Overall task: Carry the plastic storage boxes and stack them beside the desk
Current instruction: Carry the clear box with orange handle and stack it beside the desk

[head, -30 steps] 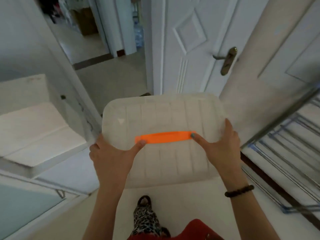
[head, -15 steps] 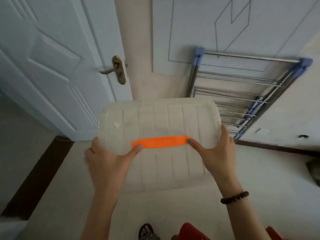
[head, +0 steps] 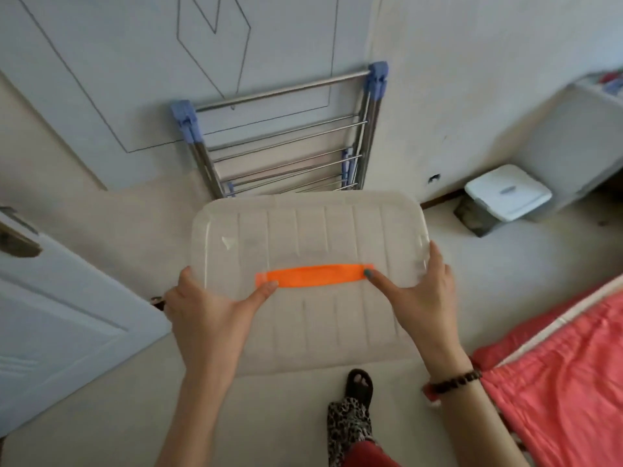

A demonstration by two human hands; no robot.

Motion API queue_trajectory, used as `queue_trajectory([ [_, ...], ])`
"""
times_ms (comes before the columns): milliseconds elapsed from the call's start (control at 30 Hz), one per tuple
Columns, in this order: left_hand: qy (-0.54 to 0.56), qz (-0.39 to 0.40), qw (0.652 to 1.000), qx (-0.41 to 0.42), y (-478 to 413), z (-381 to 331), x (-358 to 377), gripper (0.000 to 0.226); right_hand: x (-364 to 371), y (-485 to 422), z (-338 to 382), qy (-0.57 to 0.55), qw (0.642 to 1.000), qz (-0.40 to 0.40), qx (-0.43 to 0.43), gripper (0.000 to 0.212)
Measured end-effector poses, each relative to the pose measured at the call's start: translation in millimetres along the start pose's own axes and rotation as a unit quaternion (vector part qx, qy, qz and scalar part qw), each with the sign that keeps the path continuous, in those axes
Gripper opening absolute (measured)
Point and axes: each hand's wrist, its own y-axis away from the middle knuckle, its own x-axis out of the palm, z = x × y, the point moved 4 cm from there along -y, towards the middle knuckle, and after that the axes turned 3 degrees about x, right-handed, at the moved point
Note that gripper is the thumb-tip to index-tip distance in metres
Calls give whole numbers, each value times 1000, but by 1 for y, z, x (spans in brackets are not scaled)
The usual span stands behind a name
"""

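Note:
I carry a translucent plastic storage box with a ribbed lid and an orange handle strip in front of me, above the floor. My left hand grips its left side, thumb lying on the lid at the strip's left end. My right hand grips the right side, thumb touching the strip's right end. The fingers of both hands are hidden under the box's edges. A second box with a white lid stands on the floor at the far right, next to a white piece of furniture.
A folded metal drying rack with blue joints leans on the wall straight ahead. A white door stands at the left. A bed with red cover fills the lower right. My sandalled foot is on the pale floor.
My view has swung right: the doorway and door have slid off to the left, the drying rack has come to the centre, and the bed and white-lidded box have appeared. My grip on the box is unchanged.

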Motion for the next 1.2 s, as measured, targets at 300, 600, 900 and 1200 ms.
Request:
queue_trajectory([
  [300, 15, 56, 996, 67, -12, -152, 123, 111, -81, -140, -54, -9, 997, -64, 44, 115],
  [600, 29, 85, 983, 157, -20, -275, 205, 117, -155, -225, -85, -22, 987, -145, 65, 110],
  [900, 52, 133, 963, 231, -33, -361, 276, 112, -192, -278, -113, -3, 968, -221, 121, 110],
  [1200, 66, 178, 933, 305, -75, -454, 364, 114, -202, -362, -123, 8, 945, -284, 162, 110],
])
